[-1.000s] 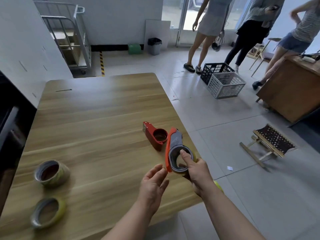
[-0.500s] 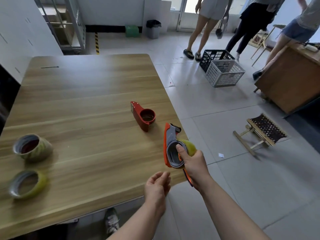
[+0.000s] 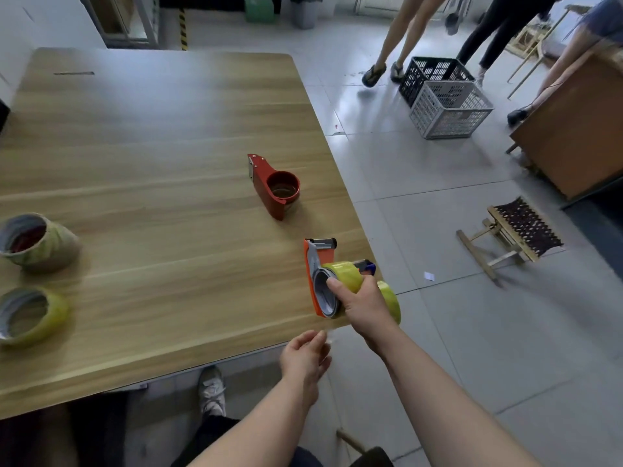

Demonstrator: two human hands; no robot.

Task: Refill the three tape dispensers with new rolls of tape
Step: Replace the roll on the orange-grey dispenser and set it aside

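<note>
Where the right hand (image 3: 362,306) grips, the orange dispenser (image 3: 309,264) is hidden.

Workroom; tiled floor (image 3: 438,332), plastic crates (image 3: 448,106)

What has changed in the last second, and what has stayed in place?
The left hand drew back from the orange dispenser, past the table edge, holding nothing. The right hand keeps gripping that dispenser, whose yellow roll now shows. The red dispenser and the two loose rolls stayed on the table.
</note>
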